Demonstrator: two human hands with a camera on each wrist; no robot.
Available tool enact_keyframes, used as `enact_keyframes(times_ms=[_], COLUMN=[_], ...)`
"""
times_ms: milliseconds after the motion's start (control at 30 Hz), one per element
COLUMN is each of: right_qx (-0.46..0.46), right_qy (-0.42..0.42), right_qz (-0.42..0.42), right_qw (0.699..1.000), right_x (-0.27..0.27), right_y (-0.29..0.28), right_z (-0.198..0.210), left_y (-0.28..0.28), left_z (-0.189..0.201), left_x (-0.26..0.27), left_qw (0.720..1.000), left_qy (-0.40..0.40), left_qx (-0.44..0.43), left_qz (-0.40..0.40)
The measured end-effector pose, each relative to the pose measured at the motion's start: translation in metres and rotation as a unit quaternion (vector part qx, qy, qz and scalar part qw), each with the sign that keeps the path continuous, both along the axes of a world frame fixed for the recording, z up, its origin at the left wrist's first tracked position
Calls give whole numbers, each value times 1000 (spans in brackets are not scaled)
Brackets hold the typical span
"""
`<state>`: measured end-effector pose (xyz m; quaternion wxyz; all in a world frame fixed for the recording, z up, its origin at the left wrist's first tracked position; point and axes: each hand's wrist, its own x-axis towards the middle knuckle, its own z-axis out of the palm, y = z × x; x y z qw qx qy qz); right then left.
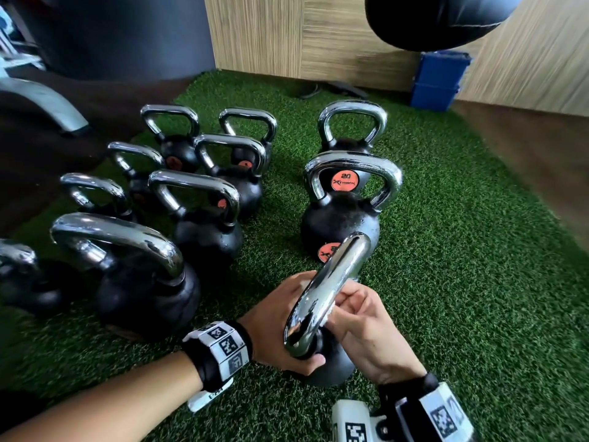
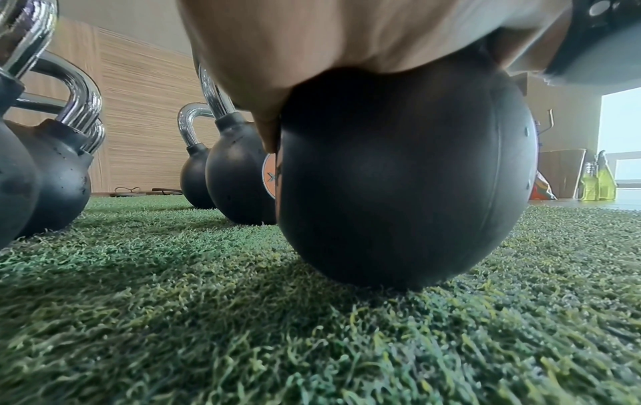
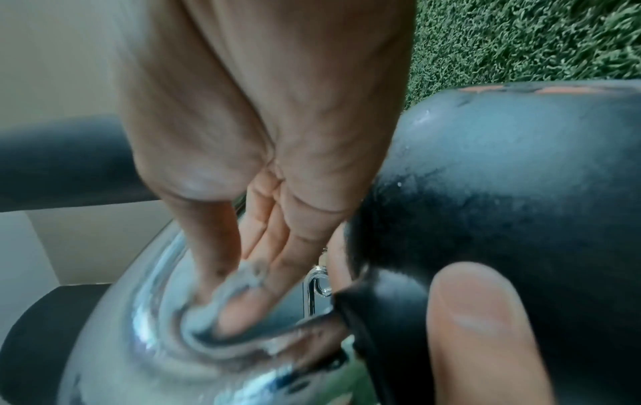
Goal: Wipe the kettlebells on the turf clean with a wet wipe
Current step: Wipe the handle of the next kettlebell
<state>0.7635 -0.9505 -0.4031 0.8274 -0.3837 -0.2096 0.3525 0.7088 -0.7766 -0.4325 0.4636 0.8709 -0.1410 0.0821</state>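
1. The right hand (image 1: 366, 330) pinches a wet wipe (image 1: 331, 309) between thumb and fingers and presses it against the inside of the chrome handle (image 1: 328, 291) of the nearest kettlebell (image 2: 399, 186). The wipe looks bunched small, so bare fingers may rub the metal in its place and leave smears.
2. The left hand (image 1: 280, 317) is curled round the base of that handle and the shoulder of the black ball, steadying it. It covers a patch the wipe cannot reach until it shifts.
3. The bell sits on the turf (image 1: 462, 250), seemingly tipped toward the person. If the steadying hold slackens on wet chrome, I'd expect it to roll or drop onto fingers.
4. Just behind stands the kettlebell marked 20 (image 1: 342, 215); a lurching bell could knock it.
5. To the left, the other kettlebells (image 1: 204, 218) stand in close rows, leaving little room for a hand between them.
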Motion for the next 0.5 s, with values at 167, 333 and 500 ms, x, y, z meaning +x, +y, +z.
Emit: enact_keyframes(times_ms=[167,333,500], right_qx=[14,-83,-192], right_qy=[18,-89,-202], right_qz=[-119,-301,-404], right_qw=[993,946,871], right_x=[-1,0,5], right_y=[7,11,8], right_z=[-2,-3,-3], left_y=[-4,-2,-1], left_z=[10,12,10], left_x=[0,-2,-2], left_qw=[1000,999,998], left_qy=[-20,17,62], left_qx=[22,25,20], left_qz=[-8,-16,-11])
